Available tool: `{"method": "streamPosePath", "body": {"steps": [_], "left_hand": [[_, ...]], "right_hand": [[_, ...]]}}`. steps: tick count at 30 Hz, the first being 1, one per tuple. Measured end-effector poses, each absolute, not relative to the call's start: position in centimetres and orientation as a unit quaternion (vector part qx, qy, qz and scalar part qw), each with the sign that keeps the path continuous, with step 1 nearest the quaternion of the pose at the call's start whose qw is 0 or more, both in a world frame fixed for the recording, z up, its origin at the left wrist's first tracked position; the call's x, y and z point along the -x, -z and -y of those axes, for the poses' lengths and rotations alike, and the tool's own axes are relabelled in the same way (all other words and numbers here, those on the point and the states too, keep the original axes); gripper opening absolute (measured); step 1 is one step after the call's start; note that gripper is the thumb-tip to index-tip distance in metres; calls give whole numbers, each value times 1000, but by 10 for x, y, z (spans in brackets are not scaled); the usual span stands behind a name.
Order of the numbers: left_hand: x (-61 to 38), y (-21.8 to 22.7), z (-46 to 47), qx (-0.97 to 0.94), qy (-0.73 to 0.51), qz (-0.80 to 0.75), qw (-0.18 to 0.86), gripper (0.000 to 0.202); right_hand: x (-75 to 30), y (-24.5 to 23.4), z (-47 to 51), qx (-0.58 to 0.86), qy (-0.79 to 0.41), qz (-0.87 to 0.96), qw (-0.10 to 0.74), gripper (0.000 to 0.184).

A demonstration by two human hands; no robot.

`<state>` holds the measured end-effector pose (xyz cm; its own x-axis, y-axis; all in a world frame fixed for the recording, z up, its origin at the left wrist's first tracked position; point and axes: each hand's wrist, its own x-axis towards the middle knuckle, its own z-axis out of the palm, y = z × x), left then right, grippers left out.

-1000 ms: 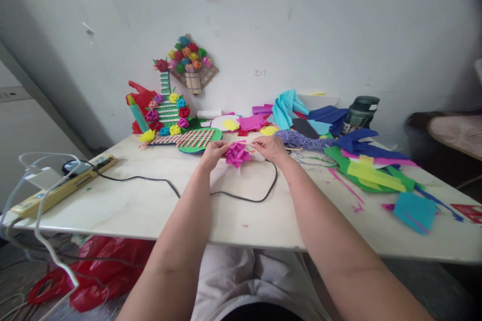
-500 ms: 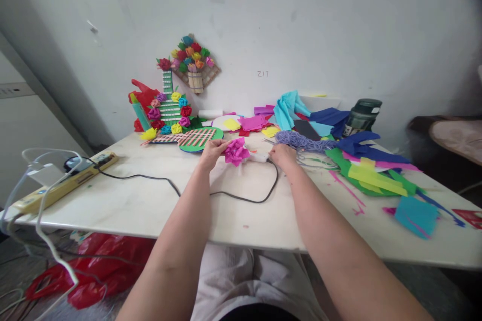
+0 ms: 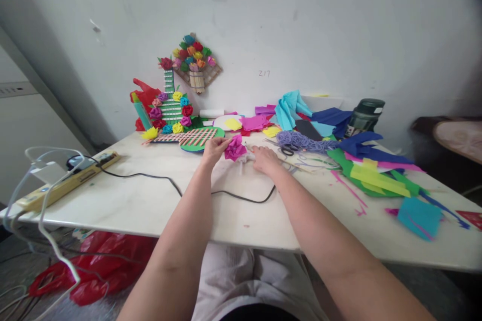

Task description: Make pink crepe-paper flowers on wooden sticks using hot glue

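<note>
Magenta flower (image 3: 235, 149), between hands (image 3: 215, 149) (image 3: 265, 159), left-held

On the table (image 3: 143, 200) before me, the flower (image 3: 235, 148) is between my left hand (image 3: 216, 150) and right hand (image 3: 265, 159), the power strip (image 3: 71, 183) far left, the yarn (image 3: 306, 142) behind to the right, the bottle (image 3: 363, 117) farther right
</note>
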<state>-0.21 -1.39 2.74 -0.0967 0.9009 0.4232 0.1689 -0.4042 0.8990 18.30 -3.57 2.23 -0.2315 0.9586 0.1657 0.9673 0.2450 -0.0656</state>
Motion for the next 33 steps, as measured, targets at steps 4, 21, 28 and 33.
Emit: {"method": "streamPosePath", "body": {"steps": [4, 21, 28, 33], "left_hand": [[3, -27, 12, -595, -596, -453, 293, 40], [3, -29, 19, -559, -601, -371, 435, 42], [8, -23, 12, -563, -604, -351, 442, 37], [9, -23, 12, -552, -608, -336, 462, 38]], "right_hand": [[-184, -21, 37, 622, 46, 775, 100, 41], [-235, -45, 28, 399, -458, 626, 488, 35], [-234, -53, 37, 375, -470, 673, 431, 37], [-235, -52, 35, 375, -472, 666, 439, 35]]}}
